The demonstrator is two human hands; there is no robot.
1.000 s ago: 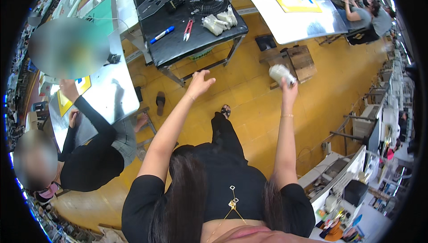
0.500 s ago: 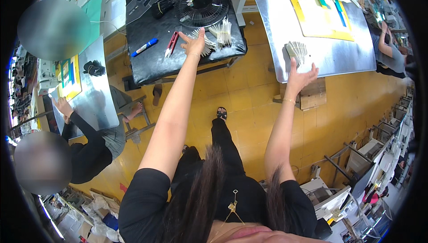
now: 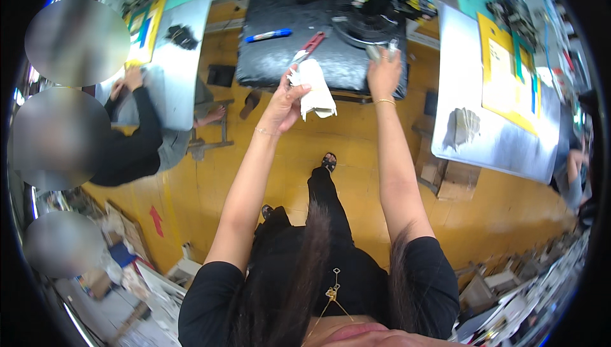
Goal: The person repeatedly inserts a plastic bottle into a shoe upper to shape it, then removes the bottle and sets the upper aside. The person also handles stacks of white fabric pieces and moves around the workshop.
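Note:
My left hand [image 3: 284,106] is closed round a bundle of cream fabric pieces [image 3: 318,91], held up just past the near edge of a black-covered table [image 3: 270,67]. At that table's right corner, my right hand [image 3: 384,78] has its fingers bent round a second pale bundle [image 3: 373,53], mostly hidden by the hand and somewhat blurred. Red-handled thread snips [image 3: 313,42] lie beyond my left hand. A blue marker [image 3: 268,35] rests to their left. Behind my right hand stands a black fan [image 3: 366,23] with small flower-like decorations.
On the right, a metal-topped table [image 3: 509,156] carries another fanned bundle [image 3: 466,126] and a yellow template board [image 3: 506,73]. To the left, a person in black sleeves [image 3: 137,137] works at another metal table [image 3: 178,86]. A wooden stool [image 3: 458,178] stands under the right table.
My left hand has picked up a bundle from the black table and drawn it nearer. My right hand has left the bundle on the right table and moved to the black table. The view has shifted.

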